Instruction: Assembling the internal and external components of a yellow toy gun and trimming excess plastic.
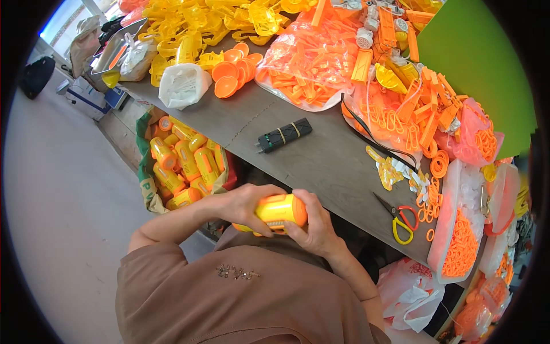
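Note:
A yellow-and-orange plastic cylinder, like a small lantern, is held in front of my body at the table's near edge. My left hand wraps round its left end. The fingers and thumb of my right hand close on its orange right end. Left of my hands, several similar yellow-and-orange cylinders fill an open bag below table height. Beyond my hands, on the grey table, lies a black bar with two pale bands round it.
Scissors with red and yellow handles lie at the right, beside orange rings and a tub of small orange parts. Yellow plastic parts, orange discs and a clear bag of orange pieces crowd the far side.

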Demonstrator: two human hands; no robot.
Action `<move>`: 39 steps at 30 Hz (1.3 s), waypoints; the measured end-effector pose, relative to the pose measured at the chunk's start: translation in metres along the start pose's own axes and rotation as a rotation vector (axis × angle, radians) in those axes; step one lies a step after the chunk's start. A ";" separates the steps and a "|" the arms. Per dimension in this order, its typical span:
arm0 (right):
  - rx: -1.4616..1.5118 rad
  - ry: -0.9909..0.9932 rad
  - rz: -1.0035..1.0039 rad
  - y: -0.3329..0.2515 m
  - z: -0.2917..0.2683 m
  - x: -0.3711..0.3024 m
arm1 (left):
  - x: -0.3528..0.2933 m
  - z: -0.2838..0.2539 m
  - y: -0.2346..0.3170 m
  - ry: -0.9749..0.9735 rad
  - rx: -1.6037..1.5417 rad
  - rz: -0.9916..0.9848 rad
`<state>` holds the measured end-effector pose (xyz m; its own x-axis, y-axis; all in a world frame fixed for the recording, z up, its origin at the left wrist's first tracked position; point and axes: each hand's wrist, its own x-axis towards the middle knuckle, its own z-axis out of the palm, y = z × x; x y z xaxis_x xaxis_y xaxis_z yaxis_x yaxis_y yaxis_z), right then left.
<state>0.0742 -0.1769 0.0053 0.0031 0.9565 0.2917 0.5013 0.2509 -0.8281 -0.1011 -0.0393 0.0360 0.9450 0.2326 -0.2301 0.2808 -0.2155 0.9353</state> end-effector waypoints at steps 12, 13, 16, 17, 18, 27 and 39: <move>0.081 -0.219 0.128 0.005 0.002 0.000 | -0.167 -0.105 -0.149 1.204 -0.928 -0.243; 0.080 -0.239 0.160 0.005 0.003 -0.002 | -0.173 -0.112 -0.156 1.269 -0.968 -0.240; 0.095 -0.234 0.168 0.008 0.009 -0.001 | -0.152 -0.118 -0.153 1.310 -0.652 -0.277; 0.072 -0.228 0.156 0.008 0.011 -0.001 | -0.137 -0.116 -0.148 1.315 -0.461 -0.333; 0.070 -0.223 0.159 0.007 0.011 0.000 | -0.126 -0.114 -0.160 1.342 -0.414 -0.329; 0.007 -0.184 0.116 0.014 0.014 -0.008 | -0.001 -0.077 -0.265 1.406 0.270 -0.412; 0.000 -0.221 0.145 0.019 0.012 -0.017 | 0.015 -0.083 -0.247 1.304 0.603 -0.162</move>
<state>0.0730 -0.1866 -0.0212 -0.1143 0.9918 0.0579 0.5091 0.1085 -0.8538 -0.1698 0.0964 -0.1758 0.1660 0.9051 0.3916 0.7057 -0.3864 0.5939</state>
